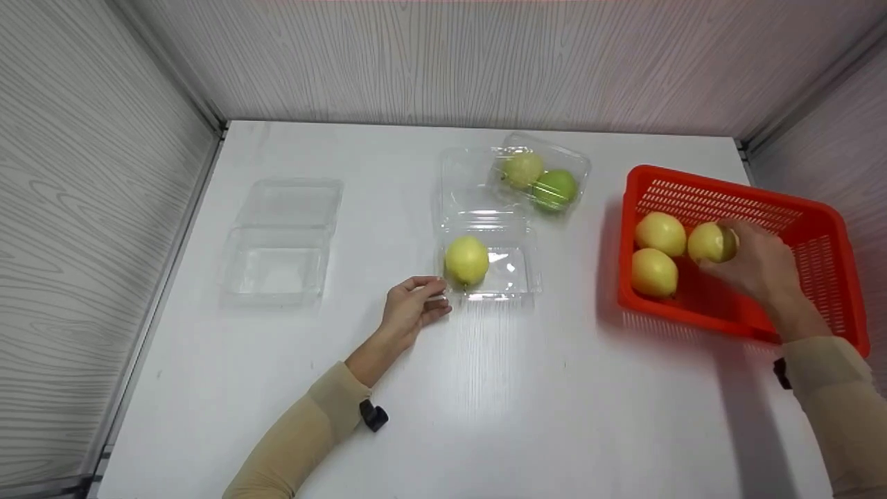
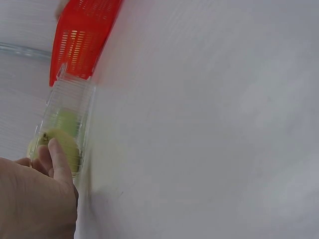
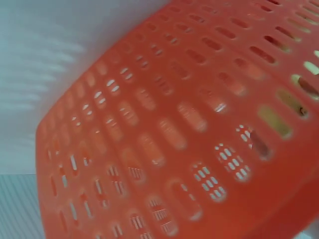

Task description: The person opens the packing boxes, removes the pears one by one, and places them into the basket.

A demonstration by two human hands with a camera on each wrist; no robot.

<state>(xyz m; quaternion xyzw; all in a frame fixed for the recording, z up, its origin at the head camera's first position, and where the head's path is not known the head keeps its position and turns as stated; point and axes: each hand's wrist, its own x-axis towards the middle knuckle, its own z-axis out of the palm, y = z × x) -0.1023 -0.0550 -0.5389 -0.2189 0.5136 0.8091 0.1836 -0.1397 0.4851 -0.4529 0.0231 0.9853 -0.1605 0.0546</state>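
With thumb and fingers my left hand pinches the front left corner of an open clear plastic clamshell box. One round yellow fruit, apple- or pear-like, sits in the left of its base; the left wrist view shows the hand beside that fruit. My right hand reaches into the red basket and grips another yellow fruit. Two more yellow fruits lie at the basket's left. In the right wrist view the basket wall hides the right hand.
Behind the middle box stands another clear box with a yellowish fruit and a green fruit. An open clear clamshell box lies at the left. Wood-grain panels border the white table.
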